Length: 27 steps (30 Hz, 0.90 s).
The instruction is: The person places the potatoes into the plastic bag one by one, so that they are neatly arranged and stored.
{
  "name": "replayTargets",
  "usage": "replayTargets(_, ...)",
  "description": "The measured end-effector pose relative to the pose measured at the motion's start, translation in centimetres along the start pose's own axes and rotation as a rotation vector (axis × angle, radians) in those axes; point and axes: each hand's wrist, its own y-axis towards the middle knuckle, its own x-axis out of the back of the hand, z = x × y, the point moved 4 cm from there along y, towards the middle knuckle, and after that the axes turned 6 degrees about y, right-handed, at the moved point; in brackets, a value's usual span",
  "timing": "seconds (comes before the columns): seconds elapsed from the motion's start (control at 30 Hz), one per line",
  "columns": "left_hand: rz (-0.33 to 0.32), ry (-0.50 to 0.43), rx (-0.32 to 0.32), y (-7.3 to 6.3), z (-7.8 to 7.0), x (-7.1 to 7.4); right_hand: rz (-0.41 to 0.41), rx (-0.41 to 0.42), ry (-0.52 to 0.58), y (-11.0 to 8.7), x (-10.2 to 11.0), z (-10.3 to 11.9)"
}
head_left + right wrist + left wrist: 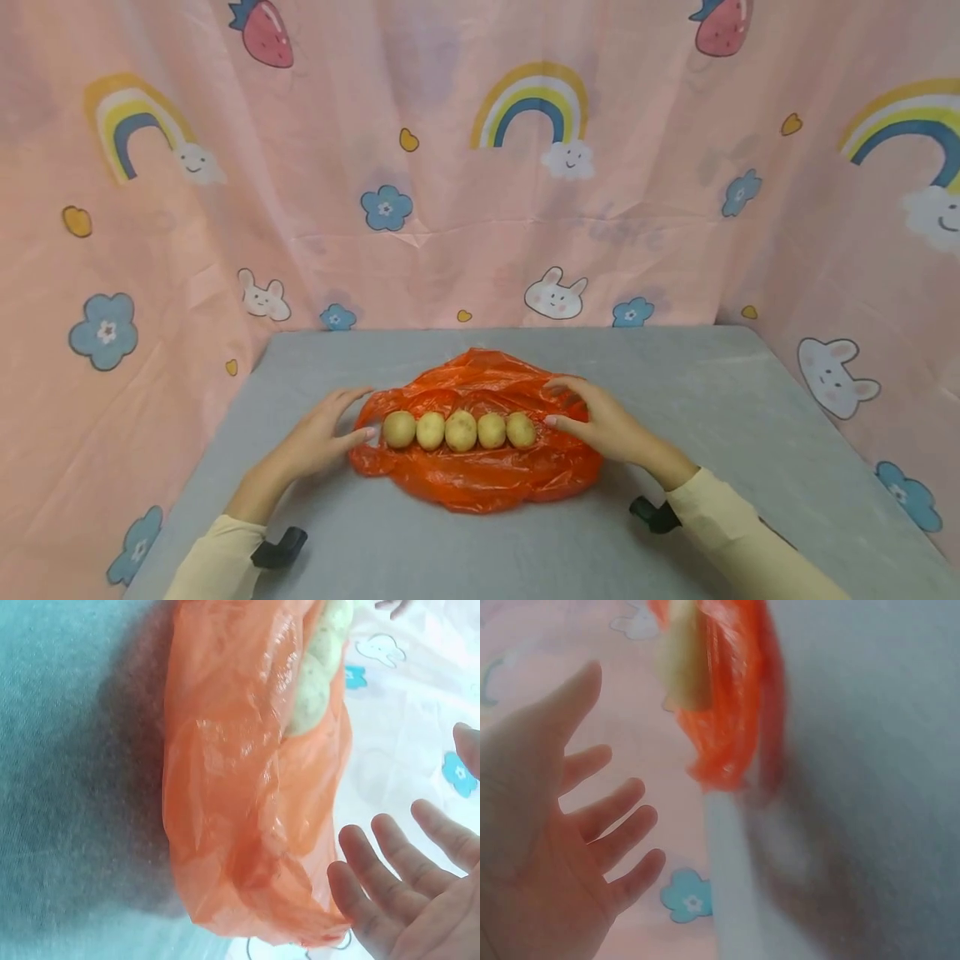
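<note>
Several small yellow potatoes (461, 432) sit side by side in a row on a crumpled orange-red plastic bag (480, 487). At the left end of the row is my left hand (318, 437), thumb and fingers spread apart and holding nothing; in the left wrist view that hand (570, 825) is apart from the bag (731, 742). My right hand (607, 423) hovers by the row's right end, its palm facing the potatoes. The right wrist view shows its fingers (390, 862) loosely extended beside the bag's edge, with no potato held; whether they touch the plastic I cannot tell.
A grey cloth-covered table (697, 400) lies beneath everything. Pink curtains (450, 250) printed with rainbows, rabbits and flowers enclose its back and sides. Black straps or mounts (281, 548) show at both wrists, near the cream sleeves (221, 558).
</note>
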Motion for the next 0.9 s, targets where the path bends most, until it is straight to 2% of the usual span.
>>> replayTargets(0.23, -0.043, 0.024, -0.041, -0.2, -1.0, 0.9, -0.038, 0.023, 0.053, -0.2, 1.0, -0.1)
replayTargets(0.37, -0.074, 0.096, -0.068, -0.2, -1.0, 0.8, -0.058, 0.022, 0.063, -0.5, 1.7, -0.3)
replayTargets(0.47, -0.092, 0.148, -0.083, -0.4, -1.2, 0.6, -0.069, 0.017, 0.054, -0.9, 2.3, -0.6)
replayTargets(0.9, -0.131, 0.26, -0.113, -1.2, -2.6, 1.2, -0.113, 0.006, -0.012, -1.6, 4.0, -1.9)
